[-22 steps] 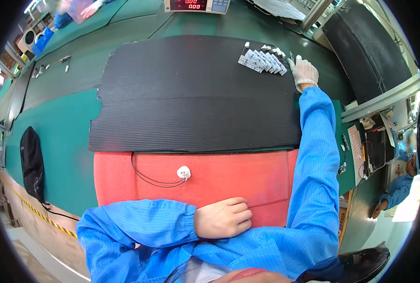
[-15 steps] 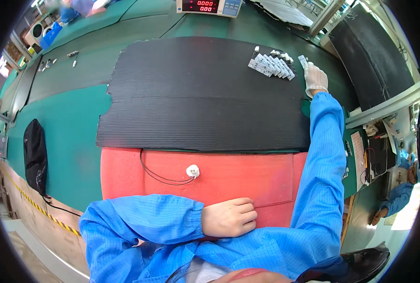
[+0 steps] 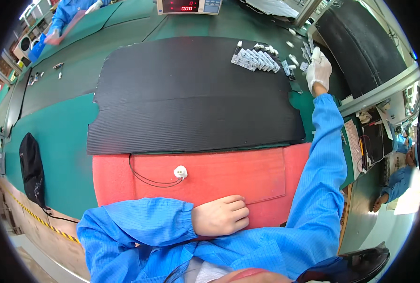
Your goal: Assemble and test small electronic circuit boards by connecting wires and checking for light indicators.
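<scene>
My right hand (image 3: 319, 71), in a white glove, reaches to the far right. Its fingers are closed at a group of pale printed strips (image 3: 308, 47), which stick out past the fingertips. Small white end pieces (image 3: 293, 59) lie just left of it. Another strip (image 3: 286, 69) rests by the edge of the black ribbed board (image 3: 195, 94). Farther left, a fanned row of similar strips (image 3: 255, 60) lies on that board. My bare left hand (image 3: 220, 215) rests palm down on the red mat (image 3: 111, 179), fingers curled, nothing visible in them. Beyond it sits a white round socket (image 3: 180, 172) with dark wires.
A digital scale (image 3: 189, 6) stands at the far edge. On the left are a black pouch (image 3: 32, 167) and several small parts (image 3: 59, 67) on the table. A metal post (image 3: 379, 92) borders the right. Another person's blue sleeve (image 3: 68, 13) shows at far left.
My right hand has shifted slightly right relative to the board. More strips and white end pieces now show around it. The view has moved a little; my left hand stays put on the mat.
</scene>
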